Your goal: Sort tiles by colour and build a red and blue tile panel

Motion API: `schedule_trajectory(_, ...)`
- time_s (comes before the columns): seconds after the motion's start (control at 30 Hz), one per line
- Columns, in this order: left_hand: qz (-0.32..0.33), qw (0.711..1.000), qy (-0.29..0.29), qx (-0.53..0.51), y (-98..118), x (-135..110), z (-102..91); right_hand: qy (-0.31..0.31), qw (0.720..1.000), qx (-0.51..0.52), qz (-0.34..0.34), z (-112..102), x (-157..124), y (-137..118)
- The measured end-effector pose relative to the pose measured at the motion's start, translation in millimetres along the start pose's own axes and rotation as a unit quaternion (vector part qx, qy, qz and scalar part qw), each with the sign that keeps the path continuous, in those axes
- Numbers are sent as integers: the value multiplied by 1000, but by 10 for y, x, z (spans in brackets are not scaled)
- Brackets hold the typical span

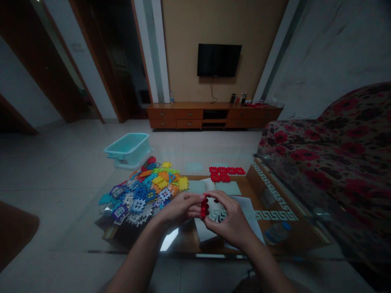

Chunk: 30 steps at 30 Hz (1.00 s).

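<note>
Both of my hands meet over a glass-topped table [91,240]. My left hand [180,209] and my right hand [227,217] are closed in a pinch on the same small red interlocking pieces [203,206], held edge-on between the fingertips. A heap of colourful interlocking plastic tiles [143,189] lies to the left of my hands. A flat strip of joined red tiles [226,173] lies on the glass farther back, beyond my right hand. White paper sheets [247,209] lie under my right hand.
A light blue plastic basin [128,149] stands on the tiled floor behind the heap. A floral sofa [330,162] fills the right side. A wooden TV cabinet [210,115] and wall TV [218,60] stand at the far wall. A plastic bottle [276,232] shows below the glass.
</note>
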<state>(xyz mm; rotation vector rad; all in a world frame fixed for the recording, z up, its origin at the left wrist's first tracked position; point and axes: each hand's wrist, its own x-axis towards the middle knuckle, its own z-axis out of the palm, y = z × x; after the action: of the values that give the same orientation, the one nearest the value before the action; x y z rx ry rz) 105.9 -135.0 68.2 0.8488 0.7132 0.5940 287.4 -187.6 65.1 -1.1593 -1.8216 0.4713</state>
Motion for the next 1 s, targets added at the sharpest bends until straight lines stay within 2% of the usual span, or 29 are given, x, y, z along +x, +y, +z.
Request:
schedule_trajectory(0.77,12,998,16,59,2,-8,48,-8,1000,7,-1,11,-19,2)
schedule_trajectory(1.0,19,1000,16,15,-34,14,30,-2,1000,13,3,61,-15,-14)
